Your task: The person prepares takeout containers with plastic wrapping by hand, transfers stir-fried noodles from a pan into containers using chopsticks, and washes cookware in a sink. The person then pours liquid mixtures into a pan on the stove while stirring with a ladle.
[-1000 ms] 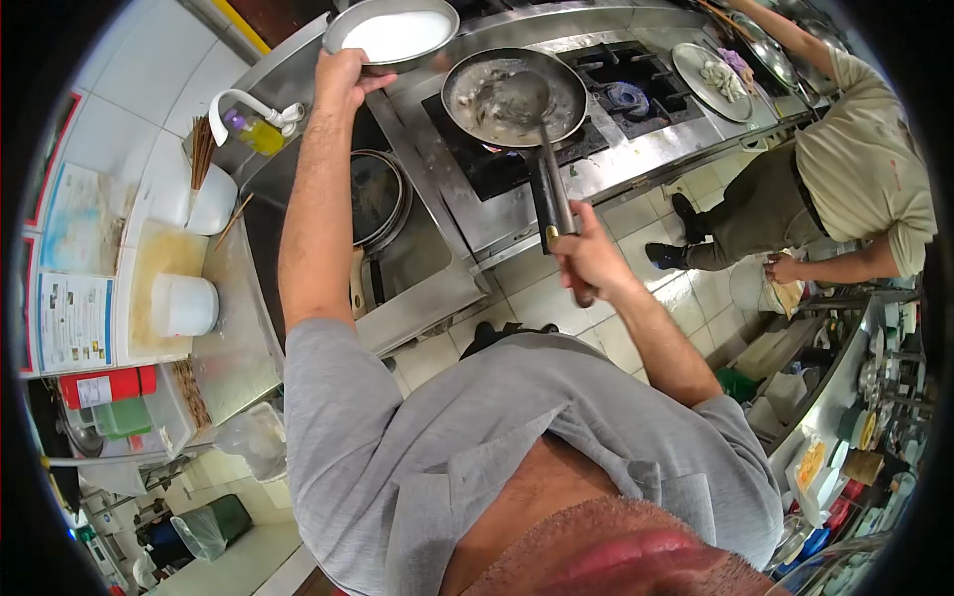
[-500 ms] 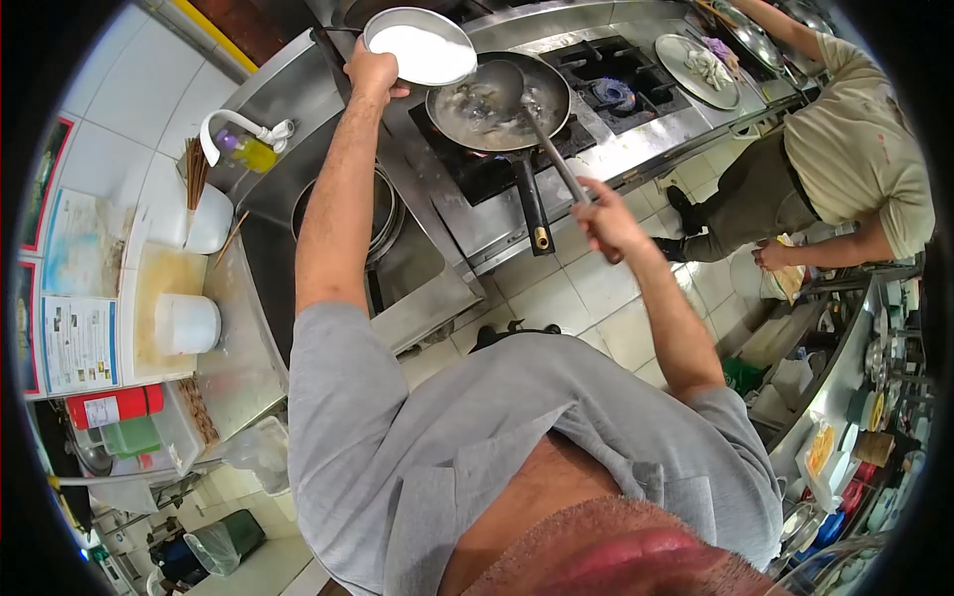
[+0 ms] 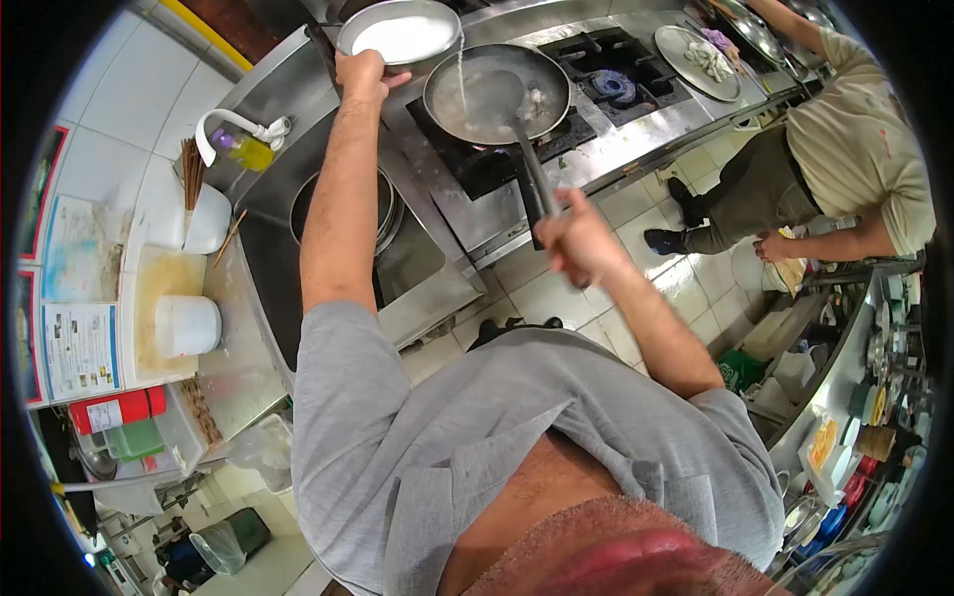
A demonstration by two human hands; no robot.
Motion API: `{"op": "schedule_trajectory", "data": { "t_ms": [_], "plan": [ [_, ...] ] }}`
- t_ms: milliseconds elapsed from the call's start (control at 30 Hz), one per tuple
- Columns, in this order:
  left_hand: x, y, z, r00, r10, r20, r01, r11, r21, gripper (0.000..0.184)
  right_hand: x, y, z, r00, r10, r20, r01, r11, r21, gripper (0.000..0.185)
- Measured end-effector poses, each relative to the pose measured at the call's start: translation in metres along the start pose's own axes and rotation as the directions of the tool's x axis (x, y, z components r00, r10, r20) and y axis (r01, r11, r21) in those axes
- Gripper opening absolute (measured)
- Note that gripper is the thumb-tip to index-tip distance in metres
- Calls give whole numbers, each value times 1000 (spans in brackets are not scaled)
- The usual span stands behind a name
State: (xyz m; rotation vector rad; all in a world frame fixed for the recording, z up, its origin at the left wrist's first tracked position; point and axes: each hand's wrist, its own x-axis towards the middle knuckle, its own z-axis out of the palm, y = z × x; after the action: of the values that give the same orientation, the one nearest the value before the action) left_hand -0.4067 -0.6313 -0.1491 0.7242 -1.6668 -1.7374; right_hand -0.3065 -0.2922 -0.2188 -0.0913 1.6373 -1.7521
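My left hand [image 3: 364,75] grips the near rim of a metal bowl [image 3: 391,9] of white liquid [image 3: 405,40]. The bowl is tilted to the right, and a thin white stream [image 3: 461,79] runs from its edge into a black frying pan [image 3: 554,84] on the stove. Closed around the long handle of a ladle [image 3: 505,94] is my right hand [image 3: 584,238], slightly blurred. The ladle's head rests inside the pan, among cloudy liquid and small pale pieces. The dark pan handle [image 3: 528,204] points towards me, partly behind the ladle's shaft and my right hand.
A burner [image 3: 614,86] with a blue flame is right of the pan. Beyond it sits an oval plate [image 3: 668,45] with pale food. Another person [image 3: 855,139] stands at the right. On the left are a sink [image 3: 412,263] with a pan and a white faucet [image 3: 206,134].
The bowl has shifted slightly left and up, and a white stream now falls from it. My right hand and the ladle handle have swung left.
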Motion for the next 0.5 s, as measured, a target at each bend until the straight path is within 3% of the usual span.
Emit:
{"op": "schedule_trajectory", "data": {
  "t_ms": [33, 67, 100, 167, 200, 233, 333, 367, 433, 467, 500],
  "plan": [
    [3, -6, -5, 993, -89, 73, 102, 974, -202, 45, 18, -7, -26, 1000, -12, 9, 11, 991, 135, 49],
    [-10, 2, -9, 996, -70, 55, 82, 960, -269, 40, 31, -27, -52, 969, 115, 218, -177, 939, 295, 46],
    [-16, 9, -17, 991, -90, 95, 116, 941, -317, 41, 49, -24, -67, 981, 64, 182, -109, 961, 252, 38],
    [-24, 17, -41, 992, -75, 105, 111, 914, -390, 40, 49, -2, -54, 1000, -16, -17, 11, 955, -295, 40],
    [-23, 17, -60, 992, -76, 102, 113, 896, -430, 44, 37, 11, -34, 993, -59, -98, 9, 895, -447, 47],
    [-22, 18, -81, 992, -76, 97, 113, 875, -471, 48, 27, 27, -17, 990, -110, -90, 54, 879, -473, 58],
    [-42, 19, -151, 999, -48, -13, 37, 889, -457, 44, -16, -7, 12, 998, 67, -11, -68, 981, -182, 53],
    [-44, 10, -180, 998, -32, -51, 7, 906, -424, 41, -1, -16, -7, 996, 83, -12, -84, 993, -86, 51],
    [-77, 7, -220, 984, -60, -169, -17, 906, -424, 41, 55, -18, -60, 981, 53, 184, -91, 975, 203, 52],
    [-87, -3, -242, 960, -31, -278, -85, 914, -397, 47, 54, -13, -56, 982, 50, 184, -87, 975, 202, 52],
    [-97, -18, -266, 923, 0, -386, -151, 920, -361, 55, 48, -6, -46, 999, 33, 38, -28, 992, -123, 49]
  ]
}}
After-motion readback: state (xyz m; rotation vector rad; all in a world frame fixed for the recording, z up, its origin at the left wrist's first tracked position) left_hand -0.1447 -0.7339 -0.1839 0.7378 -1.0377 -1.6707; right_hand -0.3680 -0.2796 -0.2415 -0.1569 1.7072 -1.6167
